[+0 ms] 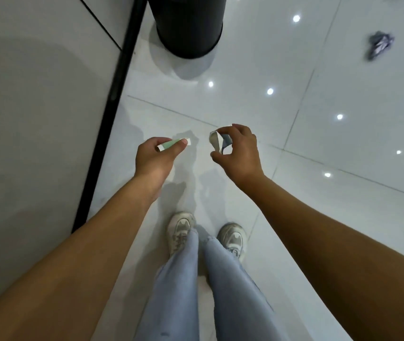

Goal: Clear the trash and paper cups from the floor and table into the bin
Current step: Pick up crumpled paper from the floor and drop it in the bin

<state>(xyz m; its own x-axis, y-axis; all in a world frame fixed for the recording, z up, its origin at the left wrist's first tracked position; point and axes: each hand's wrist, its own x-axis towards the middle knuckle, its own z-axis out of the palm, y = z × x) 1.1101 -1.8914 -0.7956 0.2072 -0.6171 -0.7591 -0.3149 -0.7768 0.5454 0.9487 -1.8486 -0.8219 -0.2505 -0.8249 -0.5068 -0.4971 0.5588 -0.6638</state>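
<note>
Short of the black bin [188,25], my left hand [155,157] pinches a green-white paper scrap [171,144]; my right hand [239,153] grips a crumpled paper piece [217,141].

Bin [188,28] ahead beside wall [36,107]; crumpled paper [379,46] on floor [319,193] far right.

we see a glossy white tiled floor [257,70]; on it, a black bin [188,25] stands beyond our left grip [157,153], crumpled trash [379,46] far past the right grip [239,151].
</note>
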